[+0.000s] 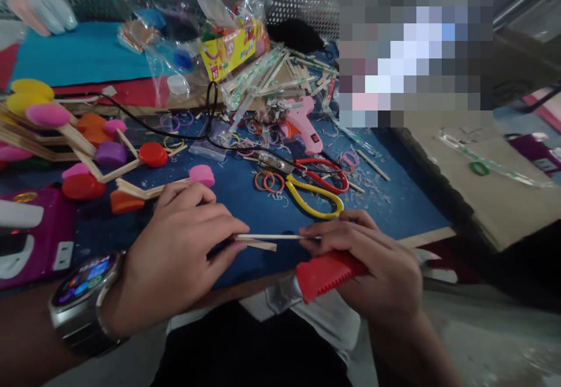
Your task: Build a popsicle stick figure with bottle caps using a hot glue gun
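Note:
My left hand (188, 246), with a watch on its wrist, pinches thin wooden sticks at the table's front edge. One pale stick (269, 237) runs across towards the fingertips of my right hand (372, 258). A second, flatter stick (263, 245) juts out just below it. My right hand is closed around a red plastic thing with a toothed edge (326, 276), whose exact kind I cannot make out. Clear film or plastic (280, 299) shows at its left end. A short dark, thin piece lies by the right fingertips, too small to name.
Yellow-and-red-handled pliers (313, 200), orange rubber bands (269, 181) and a pink glue gun (304, 124) lie beyond my hands. Stick pieces with coloured caps (153, 154) are at left, above a purple device (56, 229). A black cable (153, 132) crosses the blue tabletop. Cardboard (504, 206) lies right.

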Action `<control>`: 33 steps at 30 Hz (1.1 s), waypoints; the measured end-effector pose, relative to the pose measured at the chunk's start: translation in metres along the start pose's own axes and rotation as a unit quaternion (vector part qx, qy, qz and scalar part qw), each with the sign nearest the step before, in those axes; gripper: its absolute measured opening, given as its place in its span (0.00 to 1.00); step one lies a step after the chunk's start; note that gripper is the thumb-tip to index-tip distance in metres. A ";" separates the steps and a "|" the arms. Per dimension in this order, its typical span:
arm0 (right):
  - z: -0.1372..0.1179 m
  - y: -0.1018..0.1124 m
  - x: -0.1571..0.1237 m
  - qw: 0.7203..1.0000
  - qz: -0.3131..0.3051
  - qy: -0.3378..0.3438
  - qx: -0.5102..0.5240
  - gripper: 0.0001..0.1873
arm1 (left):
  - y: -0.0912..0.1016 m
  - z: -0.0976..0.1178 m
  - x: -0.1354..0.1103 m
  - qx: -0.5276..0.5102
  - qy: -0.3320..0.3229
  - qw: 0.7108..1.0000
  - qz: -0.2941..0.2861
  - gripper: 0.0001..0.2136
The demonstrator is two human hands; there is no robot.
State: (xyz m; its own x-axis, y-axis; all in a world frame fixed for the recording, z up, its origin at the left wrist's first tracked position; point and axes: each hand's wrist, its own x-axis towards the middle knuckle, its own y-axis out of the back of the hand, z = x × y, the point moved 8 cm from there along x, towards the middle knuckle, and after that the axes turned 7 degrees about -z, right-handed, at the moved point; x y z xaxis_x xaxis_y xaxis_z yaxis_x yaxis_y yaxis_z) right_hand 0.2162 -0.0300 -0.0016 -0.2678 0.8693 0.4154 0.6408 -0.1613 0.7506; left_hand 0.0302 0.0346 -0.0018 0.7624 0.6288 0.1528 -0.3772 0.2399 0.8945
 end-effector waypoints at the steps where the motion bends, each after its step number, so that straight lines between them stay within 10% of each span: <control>1: -0.002 0.000 0.000 1.000 -0.003 0.009 0.000 0.13 | 0.000 0.000 0.000 0.003 -0.005 1.000 -0.003 0.06; 33: -0.003 -0.023 0.020 0.992 -0.100 0.065 0.032 0.15 | 0.003 0.003 0.001 -0.006 -0.009 1.000 0.001 0.11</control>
State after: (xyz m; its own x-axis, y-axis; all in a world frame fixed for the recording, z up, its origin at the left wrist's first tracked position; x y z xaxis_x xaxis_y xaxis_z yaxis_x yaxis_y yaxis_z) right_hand 0.1938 -0.0098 -0.0095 -0.4812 0.8131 0.3275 0.6091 0.0414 0.7920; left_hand 0.0317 0.0341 0.0026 0.7714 0.6152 0.1625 -0.3851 0.2479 0.8890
